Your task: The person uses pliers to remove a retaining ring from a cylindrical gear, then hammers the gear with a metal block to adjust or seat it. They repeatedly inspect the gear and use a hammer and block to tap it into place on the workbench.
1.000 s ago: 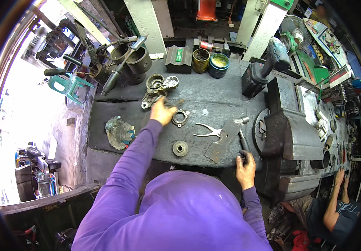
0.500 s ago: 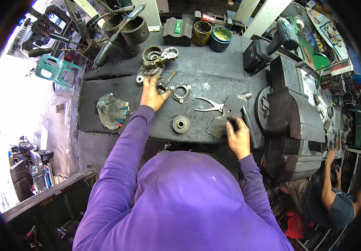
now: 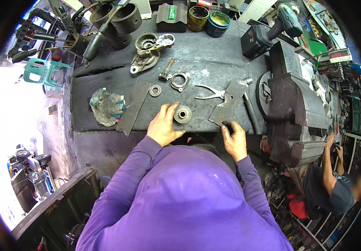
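My left hand (image 3: 163, 124) is open near the bench's front edge, thumb and fingers spread. Its fingertips are close beside a round flanged metal part (image 3: 183, 114); whether they touch it I cannot tell. My right hand (image 3: 235, 141) hangs at the front edge, fingers loosely bent and thumb apart. It is nearest the low corner of a flat dark metal plate (image 3: 227, 104). Pliers (image 3: 209, 92) with light handles lie against that plate. Farther back are a metal ring with lugs (image 3: 179, 80), a short shaft-like part (image 3: 166, 70), a small bearing-like ring (image 3: 155, 90) and a cast housing (image 3: 149, 54).
A long metal strip (image 3: 134, 106) and a crumpled rag (image 3: 104, 106) lie left. A dark rod (image 3: 251, 113), a cordless power tool (image 3: 272, 35) and a big bench vise (image 3: 291, 108) stand right. Grease tins (image 3: 218, 24) line the back. Another person (image 3: 331, 188) works at far right.
My left hand has come back from beside the cast housing to the flanged part, uncovering the strip and small ring. My right hand has drawn slightly nearer me. The whole view has shifted a little.
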Demonstrator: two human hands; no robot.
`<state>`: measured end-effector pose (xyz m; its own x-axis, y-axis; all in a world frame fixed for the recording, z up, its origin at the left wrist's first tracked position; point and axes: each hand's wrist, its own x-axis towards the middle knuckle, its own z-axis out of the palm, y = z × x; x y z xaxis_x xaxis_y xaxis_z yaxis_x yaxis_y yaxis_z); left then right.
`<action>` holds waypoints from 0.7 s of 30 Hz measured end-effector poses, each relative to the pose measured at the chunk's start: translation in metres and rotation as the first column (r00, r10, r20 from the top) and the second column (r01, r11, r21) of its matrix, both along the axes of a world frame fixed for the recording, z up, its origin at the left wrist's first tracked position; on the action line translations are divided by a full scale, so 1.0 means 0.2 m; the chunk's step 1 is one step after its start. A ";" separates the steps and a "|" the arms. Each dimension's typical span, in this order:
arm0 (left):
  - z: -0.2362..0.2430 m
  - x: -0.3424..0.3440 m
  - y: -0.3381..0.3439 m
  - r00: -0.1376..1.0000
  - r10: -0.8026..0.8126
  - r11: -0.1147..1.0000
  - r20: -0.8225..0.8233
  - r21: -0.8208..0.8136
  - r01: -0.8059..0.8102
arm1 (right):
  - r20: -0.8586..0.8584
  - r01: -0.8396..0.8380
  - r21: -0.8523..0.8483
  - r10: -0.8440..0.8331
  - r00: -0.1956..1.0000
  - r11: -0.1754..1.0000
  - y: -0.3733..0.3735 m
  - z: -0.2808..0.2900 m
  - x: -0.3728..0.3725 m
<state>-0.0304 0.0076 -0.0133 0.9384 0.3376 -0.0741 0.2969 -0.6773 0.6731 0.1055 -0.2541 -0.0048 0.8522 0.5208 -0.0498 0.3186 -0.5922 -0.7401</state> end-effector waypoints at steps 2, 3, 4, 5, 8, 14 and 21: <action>0.00 0.09 -0.01 0.999 -0.024 0.999 -0.037 0.027 0.025 | 0.010 -0.013 0.010 0.013 1.000 1.000 0.03 0.01 -0.01; 0.00 0.12 0.01 0.990 -0.060 0.997 -0.128 0.032 0.065 | 0.007 -0.009 0.002 0.009 1.000 1.000 0.04 0.01 -0.01; -0.01 0.16 0.02 0.977 -0.099 0.993 -0.188 0.047 0.110 | 0.008 -0.011 0.006 0.011 1.000 1.000 0.04 0.01 -0.02; -0.01 0.19 0.03 0.954 -0.138 0.986 -0.266 0.058 0.158 | 0.016 -0.016 0.030 0.016 1.000 0.999 0.05 0.01 -0.03; 0.00 0.20 0.05 0.964 -0.106 0.994 -0.243 0.004 0.110 | 0.007 -0.007 0.006 0.006 1.000 1.000 0.05 0.01 -0.06; 0.11 0.09 0.08 0.991 0.006 0.718 -0.135 -0.689 -0.098 | -0.311 0.028 0.023 -0.020 0.950 0.999 0.07 0.09 -0.12; 0.24 0.04 0.06 0.999 0.001 0.479 0.032 -0.878 0.028 | -0.363 -0.216 0.304 0.323 0.874 0.928 0.24 0.31 -0.06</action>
<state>-0.0234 0.0198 0.0356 0.9485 0.0977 -0.3014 0.2668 0.2672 0.9260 0.0940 -0.2069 0.0565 0.6105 0.7676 -0.1951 0.0844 -0.3080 -0.9476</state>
